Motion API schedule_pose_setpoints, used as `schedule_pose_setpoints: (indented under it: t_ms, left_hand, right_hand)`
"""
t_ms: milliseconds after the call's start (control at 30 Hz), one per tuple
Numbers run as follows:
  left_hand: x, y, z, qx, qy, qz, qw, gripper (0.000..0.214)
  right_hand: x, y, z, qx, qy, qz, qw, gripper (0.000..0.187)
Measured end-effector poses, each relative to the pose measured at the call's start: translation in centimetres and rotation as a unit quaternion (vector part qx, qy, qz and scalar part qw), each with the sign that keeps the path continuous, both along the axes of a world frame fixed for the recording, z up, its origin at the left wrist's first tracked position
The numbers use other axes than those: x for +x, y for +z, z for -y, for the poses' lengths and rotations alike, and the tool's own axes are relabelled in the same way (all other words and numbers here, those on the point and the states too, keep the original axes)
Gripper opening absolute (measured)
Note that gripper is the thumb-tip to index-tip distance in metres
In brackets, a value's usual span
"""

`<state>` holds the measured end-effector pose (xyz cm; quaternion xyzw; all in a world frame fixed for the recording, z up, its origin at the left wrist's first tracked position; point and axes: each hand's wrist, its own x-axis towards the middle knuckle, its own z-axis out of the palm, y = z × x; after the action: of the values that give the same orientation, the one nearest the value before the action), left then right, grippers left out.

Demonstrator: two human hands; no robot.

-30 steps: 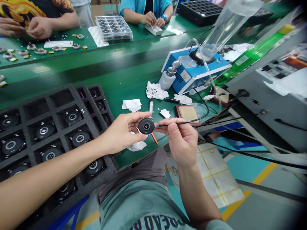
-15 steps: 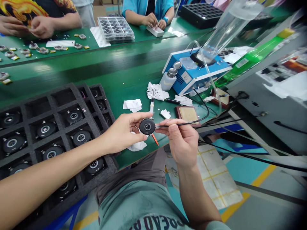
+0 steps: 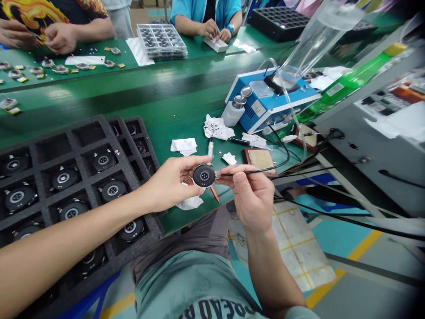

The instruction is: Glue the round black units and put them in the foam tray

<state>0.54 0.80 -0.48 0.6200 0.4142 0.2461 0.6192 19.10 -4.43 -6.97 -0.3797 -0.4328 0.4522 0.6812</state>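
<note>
The left hand [image 3: 169, 184] grips a black round part [image 3: 204, 175] by its edge, keeping its face open toward the thin pen [image 3: 249, 170], which the right hand [image 3: 253, 197] pinches firmly.

A round black disc [image 3: 203, 175] with a pale ringed centre sits upright at lower middle of the frame, pinched by the left hand [image 3: 169, 184]. The metal tip of a slim black corded tool [image 3: 232, 174], held in the right hand [image 3: 252, 199], touches its right edge.
</note>
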Motion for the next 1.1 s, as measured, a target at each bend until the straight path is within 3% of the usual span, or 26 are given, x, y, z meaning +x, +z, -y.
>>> schedule_pose_setpoints:
  t_ms: [1100]
  left_hand:
    - [-0.04, -0.07, 0.0, -0.007, 0.004, -0.002, 1.0, 0.075]
  right_hand:
    - [-0.09, 0.17, 0.19, -0.018, -0.006, 0.007, 1.0, 0.011]
